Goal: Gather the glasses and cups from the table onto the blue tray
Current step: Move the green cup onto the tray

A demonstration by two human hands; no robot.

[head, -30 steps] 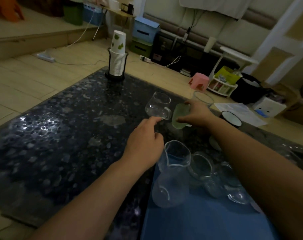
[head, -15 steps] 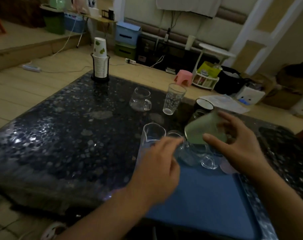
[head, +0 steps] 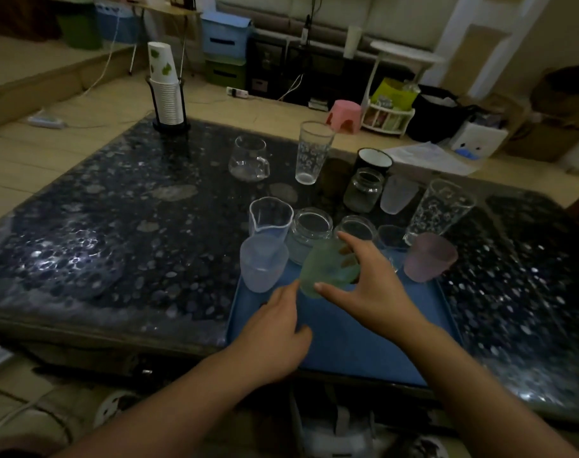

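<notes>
Count, by kind:

- Tall patterned clear glasses: two [head: 313, 153] [head: 438, 211].
- Frosted tumblers: four — green [head: 328, 272], pink [head: 428, 257], bluish [head: 263, 263], whitish [head: 397, 194].
- Clear jars: three [head: 309, 233] [head: 364, 190] [head: 356, 228].
- Clear spouted pitchers: two [head: 249, 158] [head: 270, 219].
- Black mug: one [head: 372, 161].
- Blue tray: one [head: 347, 345].
- Paper-cup stack in holder: one [head: 165, 90].
- Hands: two [head: 275, 335] [head: 370, 289].

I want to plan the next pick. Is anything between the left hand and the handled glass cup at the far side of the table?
Yes. The spouted beaker and frosted cup at the tray's far-left corner stand between the left hand and the handled cup. Beyond them the table is bare.
</notes>
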